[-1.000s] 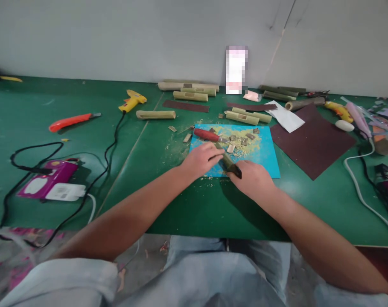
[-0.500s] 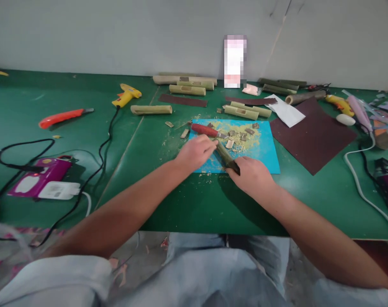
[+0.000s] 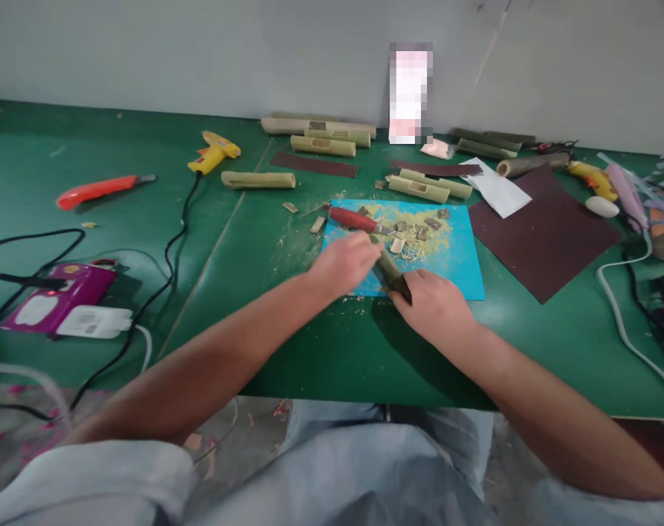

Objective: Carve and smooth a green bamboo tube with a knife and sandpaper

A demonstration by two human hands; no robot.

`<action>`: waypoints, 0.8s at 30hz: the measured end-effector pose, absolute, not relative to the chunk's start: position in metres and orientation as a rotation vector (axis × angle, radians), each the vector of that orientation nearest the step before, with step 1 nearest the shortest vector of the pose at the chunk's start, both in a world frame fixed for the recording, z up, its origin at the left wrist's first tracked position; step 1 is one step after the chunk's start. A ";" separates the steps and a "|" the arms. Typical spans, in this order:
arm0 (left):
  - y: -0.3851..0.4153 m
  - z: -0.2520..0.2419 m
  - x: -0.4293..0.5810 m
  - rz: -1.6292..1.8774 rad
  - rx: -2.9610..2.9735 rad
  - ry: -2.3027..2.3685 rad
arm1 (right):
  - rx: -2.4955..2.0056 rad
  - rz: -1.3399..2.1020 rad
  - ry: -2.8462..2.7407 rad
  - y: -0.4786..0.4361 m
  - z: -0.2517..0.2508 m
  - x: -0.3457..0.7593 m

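A short dark-green bamboo tube slants above the lower part of a blue sheet. My right hand is closed around its near end. At the tube's far end, the fingers of my left hand are pinched together against the bamboo. Whether they hold something small there is hidden. Just beyond my left hand lies a red-handled knife with a short metal blade. Pale shavings and small bamboo chips are scattered over the sheet.
Cut bamboo tubes lie along the back, near brown strips. A brown sheet sits to the right. Leftward are an orange cutter, a yellow glue gun and a purple power strip with cords. A phone leans on the wall.
My left hand has shifted slightly toward me along the bamboo tube. My right hand keeps its hold on the near end. The whole view has moved a little.
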State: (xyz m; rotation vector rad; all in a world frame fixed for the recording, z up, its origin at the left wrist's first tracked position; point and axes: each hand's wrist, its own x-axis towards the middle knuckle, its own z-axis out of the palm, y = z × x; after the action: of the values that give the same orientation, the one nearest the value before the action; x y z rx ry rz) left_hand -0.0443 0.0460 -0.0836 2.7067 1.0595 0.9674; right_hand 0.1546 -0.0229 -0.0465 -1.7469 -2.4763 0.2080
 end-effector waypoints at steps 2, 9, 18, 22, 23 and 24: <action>0.045 -0.084 -0.045 0.914 2.754 0.983 | -1.748 0.211 -2.479 -0.023 -0.047 0.155; 0.036 -0.080 -0.040 0.872 2.763 0.965 | -1.768 0.218 -2.487 -0.023 -0.045 0.154; 0.037 -0.079 -0.036 0.812 2.742 0.921 | -1.806 0.187 -2.494 -0.025 -0.042 0.154; 0.049 -0.081 -0.042 0.973 2.695 1.122 | -1.842 0.100 -2.447 -0.025 -0.040 0.154; 0.049 -0.082 -0.042 0.970 2.705 1.135 | -1.853 0.101 -2.451 -0.025 -0.040 0.155; 0.048 -0.083 -0.041 0.945 2.730 1.116 | -1.861 0.108 -2.460 -0.025 -0.039 0.155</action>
State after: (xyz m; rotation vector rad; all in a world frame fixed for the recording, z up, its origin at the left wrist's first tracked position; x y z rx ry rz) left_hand -0.0407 0.0476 -0.0835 2.7299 1.1164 0.9452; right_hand 0.1548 -0.0248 -0.0394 -1.8614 -2.4595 0.1080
